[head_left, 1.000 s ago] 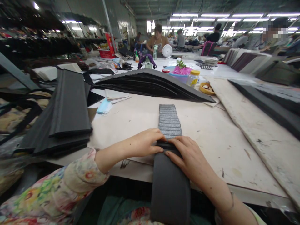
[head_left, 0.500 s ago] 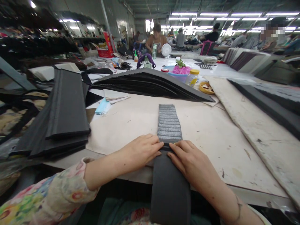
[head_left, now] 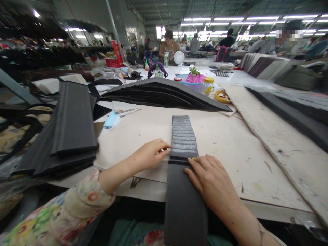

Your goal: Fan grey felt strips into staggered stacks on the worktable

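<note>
A long dark grey panel (head_left: 186,198) runs from the table over its near edge toward my lap, with black bands across its upper part. Beyond the bands, overlapping strips with speckled grey ends (head_left: 183,135) form a stepped stack. My left hand (head_left: 152,153) is at the left edge of this stack, thumb and forefinger slightly apart, with nothing visible between them. My right hand (head_left: 211,179) grips the panel's right side by the bands, thumb and forefinger on top. A small yellow bit shows by its fingertips; what it is, I cannot make out.
Dark panels (head_left: 74,119) are piled at left, and a fanned black stack (head_left: 153,90) lies across the back. A blue face mask (head_left: 111,120), a yellow-lidded jar (head_left: 207,86) and a yellow round tray (head_left: 222,97) are around it. A board (head_left: 271,140) lies at right. People work beyond.
My left hand has left the black bands and moved up and left to the stack's edge. My right hand stays on the panel. The bands are now more exposed.
</note>
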`<state>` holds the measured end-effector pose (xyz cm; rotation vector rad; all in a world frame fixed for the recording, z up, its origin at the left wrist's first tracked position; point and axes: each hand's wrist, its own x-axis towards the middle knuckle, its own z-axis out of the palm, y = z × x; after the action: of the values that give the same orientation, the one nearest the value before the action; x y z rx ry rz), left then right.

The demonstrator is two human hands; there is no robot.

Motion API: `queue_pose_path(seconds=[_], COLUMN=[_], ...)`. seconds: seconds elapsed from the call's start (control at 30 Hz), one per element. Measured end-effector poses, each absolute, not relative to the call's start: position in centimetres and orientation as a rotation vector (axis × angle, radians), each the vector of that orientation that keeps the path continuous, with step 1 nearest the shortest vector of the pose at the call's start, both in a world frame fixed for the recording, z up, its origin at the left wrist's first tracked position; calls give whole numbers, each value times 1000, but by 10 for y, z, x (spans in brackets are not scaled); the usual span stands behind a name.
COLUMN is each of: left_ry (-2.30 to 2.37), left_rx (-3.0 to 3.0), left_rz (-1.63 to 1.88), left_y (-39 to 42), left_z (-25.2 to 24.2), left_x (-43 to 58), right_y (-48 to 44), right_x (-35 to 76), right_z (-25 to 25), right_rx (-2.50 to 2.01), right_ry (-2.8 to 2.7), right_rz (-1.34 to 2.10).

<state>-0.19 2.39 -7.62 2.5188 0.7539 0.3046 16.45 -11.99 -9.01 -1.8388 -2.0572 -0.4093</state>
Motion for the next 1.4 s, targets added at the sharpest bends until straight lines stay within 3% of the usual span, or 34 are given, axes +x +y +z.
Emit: queue_pose_path(seconds=[0.23,0.63,0.97,1.4], left_ry=[793,724,347,382], left_rx=[2458,1817,2224,2756], left_rz=[317,-34,-166,-27], left_y=[21,40,29,18], left_z=[-77,-48,-55,-55], left_x=[10,41,93,80], right_y=[-123,-125,-126,-127], right_x=[162,161,161,160], right_z=[-96,-99,-99,-100], right_rx=[-1847,-1855,-1866,-1882], right_ry=[-2013,-1971,-1926,-1854], right_rz=[-413,-431,-381,-302])
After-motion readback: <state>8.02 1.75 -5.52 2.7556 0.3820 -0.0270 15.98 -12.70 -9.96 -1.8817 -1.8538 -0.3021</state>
